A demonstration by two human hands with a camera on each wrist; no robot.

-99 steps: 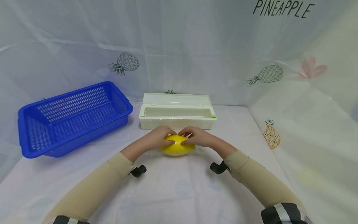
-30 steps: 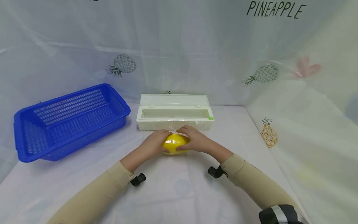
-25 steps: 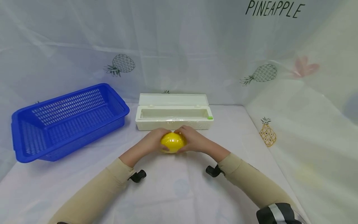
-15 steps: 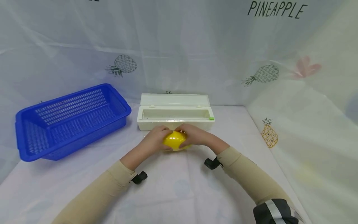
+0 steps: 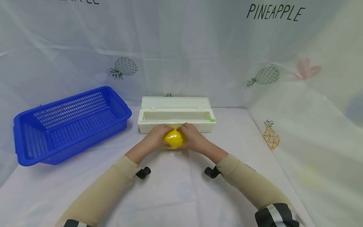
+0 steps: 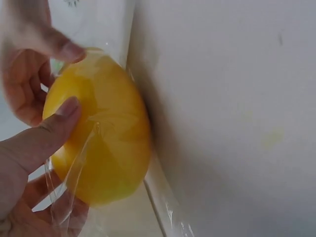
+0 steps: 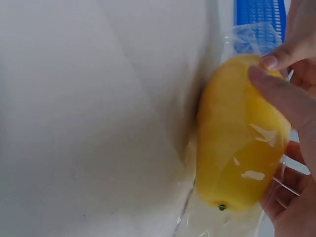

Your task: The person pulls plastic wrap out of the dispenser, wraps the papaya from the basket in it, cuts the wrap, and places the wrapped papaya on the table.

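Note:
A glossy yellow oval fruit (image 5: 174,139) sits between both hands, close in front of the white cling film box (image 5: 177,127). Clear cling film (image 6: 81,163) clings to it with loose, wrinkled edges. My left hand (image 5: 157,136) holds its left side, thumb (image 6: 37,143) on the near face and fingers behind. From the other side my right hand (image 5: 195,138) grips it, its thumb (image 7: 281,96) near the left thumb. A small dark green stem spot shows at one end in the right wrist view. The far fingers are partly hidden by the fruit.
The box's lid (image 5: 175,102) stands raised at the back, and a green slider (image 5: 212,120) sits at its right end. A blue plastic basket (image 5: 85,135) stands at the left on the white cloth (image 5: 170,189). Pineapple-printed cloth rises behind and at right.
Both hands have shifted the fruit slightly away, closer to the box, regripping and turning it on the way. Its long yellow outline now looks rounder. The box and basket stay put.

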